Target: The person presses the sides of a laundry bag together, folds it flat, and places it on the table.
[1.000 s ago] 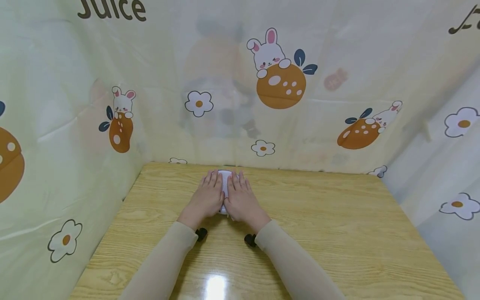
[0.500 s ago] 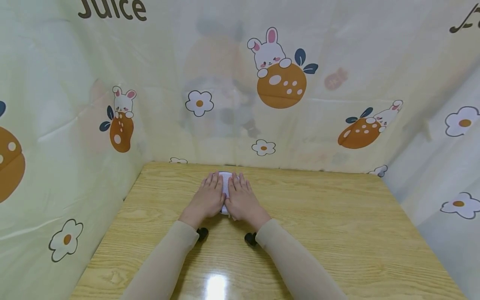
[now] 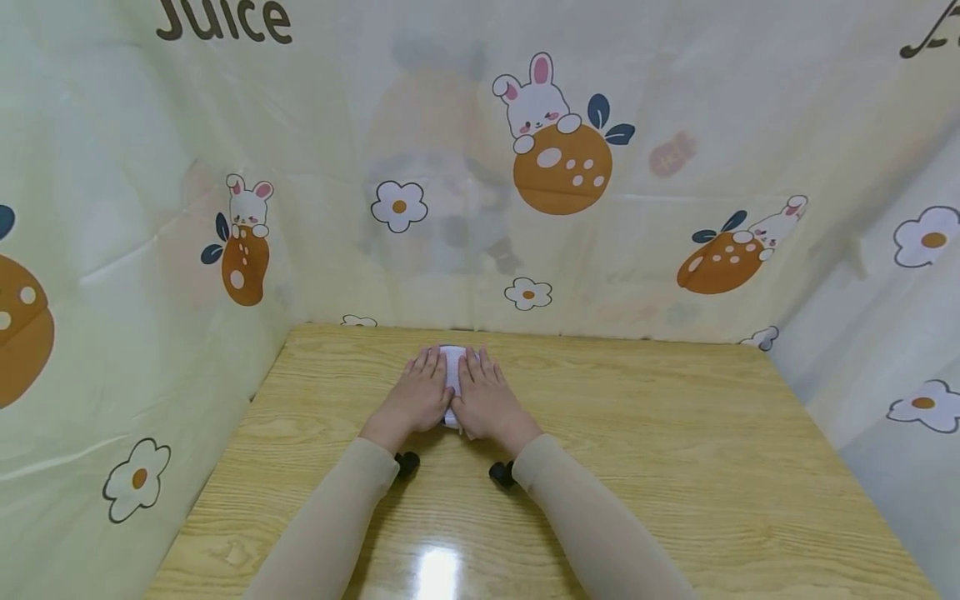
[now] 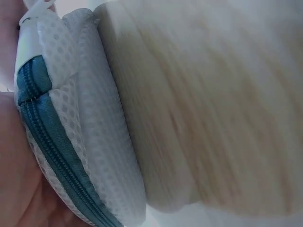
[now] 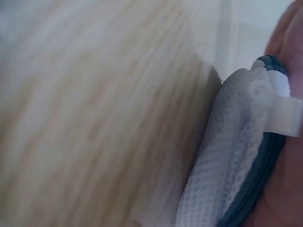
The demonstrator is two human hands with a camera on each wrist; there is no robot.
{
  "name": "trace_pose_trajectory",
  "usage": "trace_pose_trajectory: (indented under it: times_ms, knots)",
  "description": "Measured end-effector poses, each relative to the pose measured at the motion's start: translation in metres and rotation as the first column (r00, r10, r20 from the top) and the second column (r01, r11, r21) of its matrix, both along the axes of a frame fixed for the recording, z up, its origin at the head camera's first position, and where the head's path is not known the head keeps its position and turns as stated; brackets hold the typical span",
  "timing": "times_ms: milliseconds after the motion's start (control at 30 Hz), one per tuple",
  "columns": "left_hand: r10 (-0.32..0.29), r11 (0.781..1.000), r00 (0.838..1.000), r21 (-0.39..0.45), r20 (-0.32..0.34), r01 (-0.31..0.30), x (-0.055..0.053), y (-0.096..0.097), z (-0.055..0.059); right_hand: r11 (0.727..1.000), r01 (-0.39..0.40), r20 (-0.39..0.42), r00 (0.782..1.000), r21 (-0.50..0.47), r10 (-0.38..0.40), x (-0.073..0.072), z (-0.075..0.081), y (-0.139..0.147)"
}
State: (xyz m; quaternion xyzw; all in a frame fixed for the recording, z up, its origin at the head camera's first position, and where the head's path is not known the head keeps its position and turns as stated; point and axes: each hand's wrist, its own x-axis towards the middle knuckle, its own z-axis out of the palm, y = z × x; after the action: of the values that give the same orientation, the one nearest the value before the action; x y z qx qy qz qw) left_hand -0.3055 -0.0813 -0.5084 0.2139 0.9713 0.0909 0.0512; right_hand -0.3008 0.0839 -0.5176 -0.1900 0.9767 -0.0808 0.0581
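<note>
A white mesh laundry bag [image 3: 453,367] lies flattened near the far edge of the wooden table. My left hand [image 3: 417,393] rests on its left part with straight fingers pointing away from me. Over its right part my right hand [image 3: 486,400] presses in the same way, the thumbs almost meeting. In the left wrist view, a teal zipper [image 4: 54,137] runs along the bag's side beneath the palm. The right wrist view shows the mesh [image 5: 210,165] against the table and a whitish tab [image 5: 286,116] beside the zipper. Most of the bag's top is hidden under the hands.
The wood-grain table [image 3: 675,442] spreads out around the hands. Behind it and at both sides hang pale curtains [image 3: 330,208] printed with rabbits, oranges and flowers. Black wrist devices [image 3: 502,475] show under the sleeve cuffs.
Both hands stay flat on the bag. Hands and bag sit only very slightly nearer to me, and the head view has shifted a little.
</note>
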Motion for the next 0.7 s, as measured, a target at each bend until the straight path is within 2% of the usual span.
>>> trace_pose_trajectory:
  times_ms: [267,700]
  knots:
    - [0.0,1.0,0.999,0.025,0.05,-0.002,-0.0048,0.0001,-0.0087,1.0,0.009,0.061,0.998,-0.026,-0.007,-0.0021,-0.0038,0.0017]
    - [-0.016,0.999,0.998,0.037,0.066,0.013,-0.0043,-0.0002,-0.0039,0.999,0.011,0.089,0.996,-0.032,-0.008,-0.0044,-0.0048,0.0017]
